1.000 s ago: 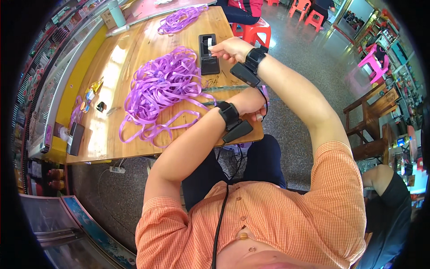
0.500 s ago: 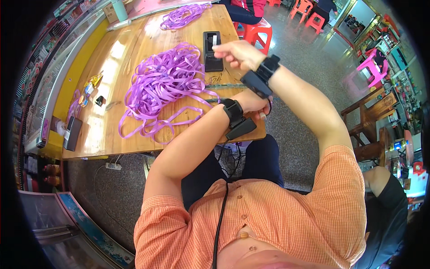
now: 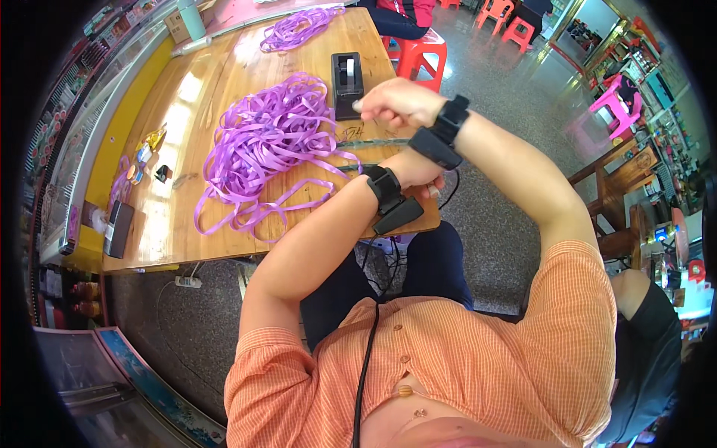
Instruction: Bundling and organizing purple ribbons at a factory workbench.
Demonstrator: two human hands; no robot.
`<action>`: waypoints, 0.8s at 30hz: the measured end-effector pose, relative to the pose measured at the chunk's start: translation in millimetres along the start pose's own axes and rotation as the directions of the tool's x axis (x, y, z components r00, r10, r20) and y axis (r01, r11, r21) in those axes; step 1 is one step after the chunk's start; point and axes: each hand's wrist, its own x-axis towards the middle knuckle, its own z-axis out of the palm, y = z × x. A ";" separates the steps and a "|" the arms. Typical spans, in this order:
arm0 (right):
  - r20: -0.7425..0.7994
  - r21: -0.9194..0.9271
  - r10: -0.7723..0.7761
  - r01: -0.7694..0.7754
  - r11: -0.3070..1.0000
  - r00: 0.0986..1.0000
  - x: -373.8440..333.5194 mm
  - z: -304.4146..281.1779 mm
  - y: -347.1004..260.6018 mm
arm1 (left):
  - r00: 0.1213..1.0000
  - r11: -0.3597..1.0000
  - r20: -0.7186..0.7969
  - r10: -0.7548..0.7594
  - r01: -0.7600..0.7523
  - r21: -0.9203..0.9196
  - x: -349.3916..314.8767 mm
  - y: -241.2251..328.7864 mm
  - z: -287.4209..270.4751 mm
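A black tape dispenser (image 3: 346,103) with a roll of clear tape stands on the wooden table. At its near right corner is my right hand (image 3: 399,104), fingers curled together; whatever they pinch is too small to make out. My left hand (image 3: 418,172) bends inward at the table's right edge, below the right wrist. Its fingers look curled, but the right wrist's black device hides much of them and anything in them. Left of both hands lies a big tangled heap of purple ribbon (image 3: 269,134). One loose strand trails toward my left wrist.
Another purple ribbon bundle (image 3: 302,28) lies at the table's far end. A dark box-shaped thing (image 3: 119,230) and small items sit along the left edge. A seated person (image 3: 403,19) is beyond a red stool (image 3: 422,56). Wooden chairs (image 3: 609,179) stand at right.
My right hand has come slightly nearer, from beside the dispenser to its near corner, uncovering the tape roll. My left hand stays about where it was. The view has shifted slightly.
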 end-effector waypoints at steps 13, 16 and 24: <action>0.221 -0.629 -0.103 0.223 0.745 0.970 -73.2 -115.1 65.5 | 0.996 0.996 -0.018 -0.084 0.085 0.024 -14.7 26.3 -1.8; 0.259 -0.643 -0.084 0.237 0.728 0.962 -74.4 -113.6 62.4 | 0.995 0.995 -0.019 -0.100 0.100 0.013 -16.2 25.0 -2.6; 0.229 -0.733 -0.100 0.239 0.637 0.968 -76.0 -108.8 59.5 | 0.993 0.993 0.000 -0.115 0.115 0.026 -14.6 28.6 0.0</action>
